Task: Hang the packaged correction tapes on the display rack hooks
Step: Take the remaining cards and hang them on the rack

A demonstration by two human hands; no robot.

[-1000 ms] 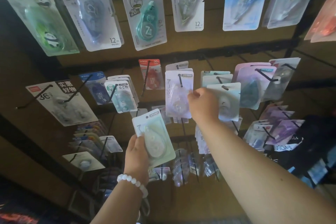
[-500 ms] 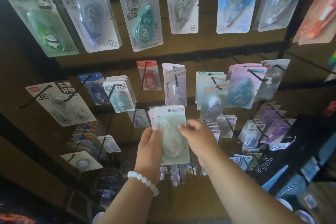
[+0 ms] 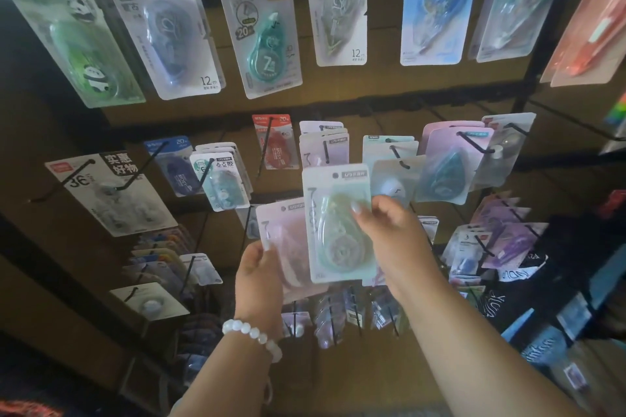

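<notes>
**Green pack lifted off the stack, ready for a hook**

At the centre of the frame the right hand [image 3: 389, 240] pinched a pale green correction tape pack [image 3: 337, 223] by its right edge, thumb across the blister and fingers behind the card. The pack stood upright, its punched hole at the top, just below the middle row of hooks. Just left of it and partly behind, the left hand [image 3: 259, 276] gripped the lower left side of a pink correction tape pack [image 3: 283, 240]; whether more cards lay stacked behind that one could not be told.

To do this step well, I judged that the green pack should go to a hook carrying the same design. The hook with lilac packs [image 3: 325, 149] directly above bore the same header and looked the likeliest, though that was a guess from the printing. The hole needed to be lined up square with the hook's upturned tip, then the card pushed back along the wire until it hung freely. Holding nearer the top edge would have steadied the hole; a pinch low on the side let the card swing.

The right forearm reached up from the lower right, wrist bent slightly inward. The left forearm rose from the bottom centre, a white bead bracelet [image 3: 252, 335] on the wrist, palm turned toward the rack [image 3: 305, 108].
</notes>
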